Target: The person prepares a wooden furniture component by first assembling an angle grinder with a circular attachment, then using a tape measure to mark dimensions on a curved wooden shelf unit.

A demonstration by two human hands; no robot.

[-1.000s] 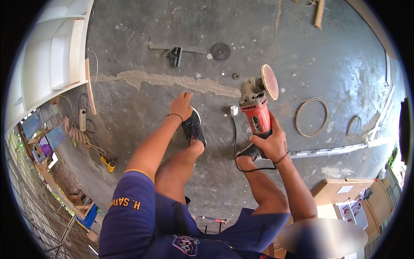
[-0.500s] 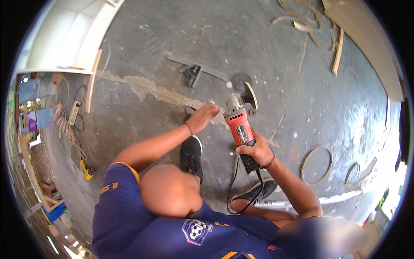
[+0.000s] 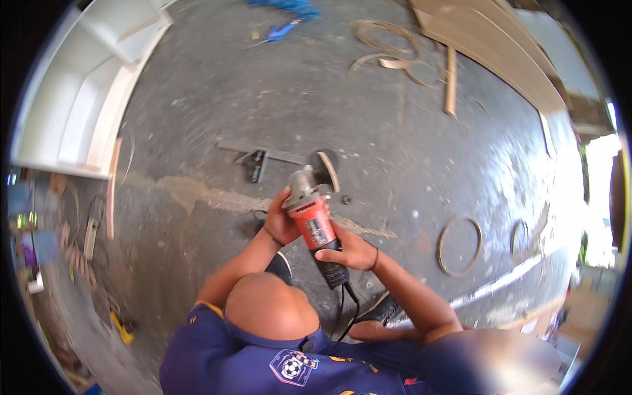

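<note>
A red and black angle grinder [image 3: 315,225] is held up over the floor between both my hands, its silver head pointing away from me. My right hand [image 3: 352,250] wraps round the grip, close to where the black cord leaves it. At the head end, my left hand [image 3: 282,222] closes on the grinder's left side, some fingers hidden. A flat disc [image 3: 329,171] with a pale rim shows nearly edge-on at the head. Behind it lies a dark round disc, partly covered. A small dark nut [image 3: 347,199] rests on the floor nearby.
Just beyond the grinder lies a combination square [image 3: 258,164]. A white cabinet [image 3: 79,118] stands at left. Farther off are a blue air gun [image 3: 282,30], coiled edging strips [image 3: 388,39] and a wood strip [image 3: 451,79]. A hoop [image 3: 459,246] lies at right, a power strip [image 3: 91,238] at left.
My left hand, free beside the grinder before, has come onto its head end. The nut now shows apart on the floor. The view has shifted, bringing the air gun into sight.
</note>
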